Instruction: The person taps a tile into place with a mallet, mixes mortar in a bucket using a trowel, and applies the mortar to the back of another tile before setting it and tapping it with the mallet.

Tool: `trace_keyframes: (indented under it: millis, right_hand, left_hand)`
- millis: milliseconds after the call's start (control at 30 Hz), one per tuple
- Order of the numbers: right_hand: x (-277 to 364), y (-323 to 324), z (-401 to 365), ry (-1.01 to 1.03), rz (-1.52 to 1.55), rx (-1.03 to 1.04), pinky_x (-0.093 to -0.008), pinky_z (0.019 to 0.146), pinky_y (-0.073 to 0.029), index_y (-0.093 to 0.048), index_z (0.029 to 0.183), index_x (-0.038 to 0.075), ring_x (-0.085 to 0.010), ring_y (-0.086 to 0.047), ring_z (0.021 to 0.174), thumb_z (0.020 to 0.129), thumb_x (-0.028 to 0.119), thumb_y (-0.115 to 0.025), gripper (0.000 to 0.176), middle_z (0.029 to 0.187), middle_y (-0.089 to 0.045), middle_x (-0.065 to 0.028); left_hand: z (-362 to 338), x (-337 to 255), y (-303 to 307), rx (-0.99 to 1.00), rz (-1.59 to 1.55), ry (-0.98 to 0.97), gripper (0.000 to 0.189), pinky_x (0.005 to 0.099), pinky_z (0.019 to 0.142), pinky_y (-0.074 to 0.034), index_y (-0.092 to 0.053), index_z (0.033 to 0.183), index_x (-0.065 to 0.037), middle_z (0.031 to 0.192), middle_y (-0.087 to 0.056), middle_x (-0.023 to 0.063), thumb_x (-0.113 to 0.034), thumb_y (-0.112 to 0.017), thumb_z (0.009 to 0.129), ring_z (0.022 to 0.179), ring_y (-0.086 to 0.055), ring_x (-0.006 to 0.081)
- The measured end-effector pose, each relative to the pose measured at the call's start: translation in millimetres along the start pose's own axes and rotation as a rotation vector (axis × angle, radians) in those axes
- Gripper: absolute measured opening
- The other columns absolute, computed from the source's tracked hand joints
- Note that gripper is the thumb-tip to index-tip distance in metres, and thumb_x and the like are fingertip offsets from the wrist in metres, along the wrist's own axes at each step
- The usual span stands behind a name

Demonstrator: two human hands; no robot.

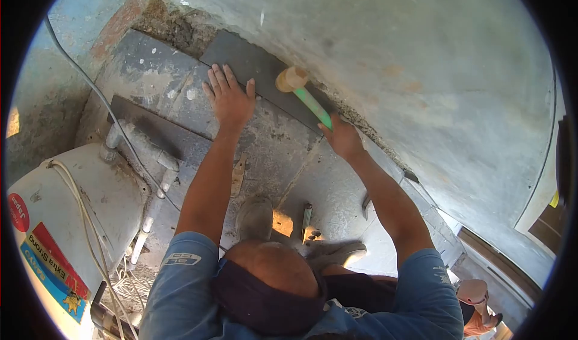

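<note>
My left hand point(231, 102) lies flat with its fingers spread, the fingertips at the lower edge of a dark grey tile point(244, 57). That tile sits along the base of the wall. To the right, my right hand point(343, 136) is wrapped round the green handle of a mallet point(312, 108). The mallet's pale tan head point(291, 79) is over the tile, close to the wall; whether it touches the tile I cannot tell. Rough mortar point(180, 31) shows at the tile's upper left end.
A white tank point(90, 189) with pipes point(144, 144) stands at the left, a cable point(90, 81) running past it. A chisel-like tool point(307, 216) lies near the feet. Another person point(475, 304) is at the lower right. The wall point(421, 81) rises on the right.
</note>
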State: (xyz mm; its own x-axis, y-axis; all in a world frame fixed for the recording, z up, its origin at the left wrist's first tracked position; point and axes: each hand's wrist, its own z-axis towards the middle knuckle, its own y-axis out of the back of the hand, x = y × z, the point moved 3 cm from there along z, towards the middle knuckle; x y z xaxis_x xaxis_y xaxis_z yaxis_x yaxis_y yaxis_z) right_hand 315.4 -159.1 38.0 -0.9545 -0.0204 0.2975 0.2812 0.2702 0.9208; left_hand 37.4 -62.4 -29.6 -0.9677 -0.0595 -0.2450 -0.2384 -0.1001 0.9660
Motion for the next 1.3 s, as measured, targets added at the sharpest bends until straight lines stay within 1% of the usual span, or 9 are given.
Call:
trace_keyframes:
  millis: [67, 200, 267, 400, 467, 567, 800, 1200, 1300]
  right_hand:
    - [4, 0, 9, -0.07, -0.02, 0.136, -0.0503, 0.059, -0.054, -0.046, 0.103, 0.004, -0.0405, -0.066, 0.066, 0.097, 0.04, -0.057, 0.038, 0.074, -0.065, -0.0196]
    - [9, -7, 1, 0.024, 0.016, 0.043, -0.0497, 0.06, -0.054, -0.047, 0.103, 0.004, -0.0402, -0.067, 0.067, 0.098, 0.041, -0.056, 0.038, 0.075, -0.065, -0.0206]
    - [11, -8, 5, -0.125, -0.051, 0.159, -0.0492, 0.06, -0.054, -0.047, 0.104, 0.004, -0.0401, -0.067, 0.067, 0.098, 0.041, -0.056, 0.038, 0.076, -0.065, -0.0216]
    - [16, -8, 3, 0.05, 0.016, 0.023, -0.0497, 0.06, -0.054, -0.047, 0.104, 0.004, -0.0405, -0.067, 0.068, 0.098, 0.041, -0.056, 0.038, 0.077, -0.066, -0.0221]
    - [18, -13, 6, -0.103, -0.048, 0.165, -0.0502, 0.061, -0.054, -0.047, 0.103, 0.004, -0.041, -0.066, 0.069, 0.097, 0.04, -0.057, 0.038, 0.076, -0.065, -0.0224]
    - [26, -4, 11, -0.017, 0.049, 0.001, -0.0511, 0.057, -0.052, -0.048, 0.101, 0.003, -0.0443, -0.065, 0.068, 0.095, 0.036, -0.063, 0.037, 0.071, -0.063, -0.0239]
    - [43, -2, 23, -0.098, 0.07, 0.134, -0.0525, 0.064, -0.053, -0.045, 0.099, 0.005, -0.0431, -0.066, 0.072, 0.098, 0.038, -0.057, 0.035, 0.075, -0.064, -0.0228]
    - [68, -11, 37, 0.0, 0.141, -0.053, -0.0518, 0.059, -0.052, -0.046, 0.099, 0.003, -0.0429, -0.065, 0.065, 0.098, 0.038, -0.058, 0.037, 0.07, -0.063, -0.022]
    - [73, -14, 51, -0.098, 0.08, 0.098, -0.0516, 0.059, -0.052, -0.047, 0.099, 0.003, -0.0436, -0.065, 0.066, 0.098, 0.038, -0.057, 0.036, 0.071, -0.064, -0.022]
  left_hand:
    - [4, 1, 0, -0.002, 0.001, 0.012, 0.079, 0.0568, 0.119, -0.006, -0.026, 0.151, 0.005, 0.158, -0.02, 0.0282, -0.052, -0.041, 0.098, 0.15, -0.011, 0.0394]
    - [1, 2, 1, -0.006, 0.02, 0.006, 0.076, 0.0567, 0.119, -0.008, -0.029, 0.15, 0.005, 0.157, -0.023, 0.0279, -0.049, -0.042, 0.099, 0.149, -0.015, 0.0395]
    - [1, 0, 3, -0.042, 0.025, -0.012, 0.075, 0.0571, 0.119, -0.01, -0.032, 0.148, 0.006, 0.155, -0.027, 0.0282, -0.049, -0.043, 0.098, 0.148, -0.019, 0.0402]
    - [3, 1, 1, -0.036, 0.014, 0.002, 0.074, 0.0568, 0.119, -0.01, -0.032, 0.148, 0.005, 0.156, -0.027, 0.0274, -0.049, -0.042, 0.098, 0.148, -0.019, 0.0393]
    - [-1, 0, 3, -0.016, 0.018, 0.004, 0.075, 0.0567, 0.119, -0.01, -0.031, 0.149, 0.005, 0.156, -0.026, 0.0271, -0.049, -0.042, 0.098, 0.148, -0.019, 0.039]
    - [3, 0, 2, 0.034, -0.004, 0.03, 0.076, 0.0551, 0.12, -0.004, -0.026, 0.151, 0.005, 0.159, -0.019, 0.0254, -0.049, -0.04, 0.099, 0.15, -0.01, 0.0371]
    - [3, 0, 1, 0.053, -0.013, 0.046, 0.075, 0.0543, 0.12, -0.004, -0.026, 0.151, 0.005, 0.16, -0.018, 0.0244, -0.047, -0.04, 0.099, 0.151, -0.011, 0.0358]
    - [2, 2, 2, 0.059, -0.01, 0.055, 0.068, 0.0541, 0.121, -0.005, -0.025, 0.15, 0.007, 0.16, -0.019, 0.0228, -0.036, -0.039, 0.1, 0.151, -0.011, 0.0351]
    - [5, 2, 2, 0.053, -0.018, 0.057, 0.068, 0.054, 0.121, -0.005, -0.025, 0.151, 0.007, 0.16, -0.019, 0.0226, -0.036, -0.039, 0.1, 0.151, -0.01, 0.035]
